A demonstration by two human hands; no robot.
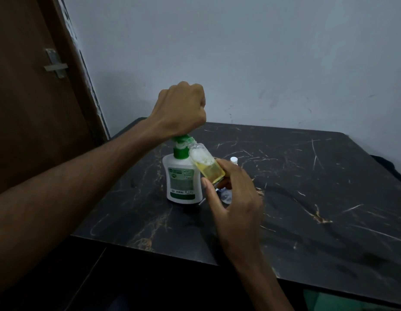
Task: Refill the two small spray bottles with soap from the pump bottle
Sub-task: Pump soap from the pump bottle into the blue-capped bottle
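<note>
A white pump bottle (182, 178) with a green pump head stands near the left of the dark marble table (307, 198). My left hand (181, 108) is a closed fist, its heel pressing on the green pump head. My right hand (235, 198) holds a small clear spray bottle (206, 164) tilted, its open neck under the pump's nozzle. This bottle holds yellow soap with white foam above it. Behind my right hand a second small bottle (226, 196) is partly hidden, and a white cap (233, 160) shows just past my fingers.
A brown door (37, 97) with a metal latch stands to the left. A pale wall runs behind the table. Something green (352, 301) shows below the table's near right edge.
</note>
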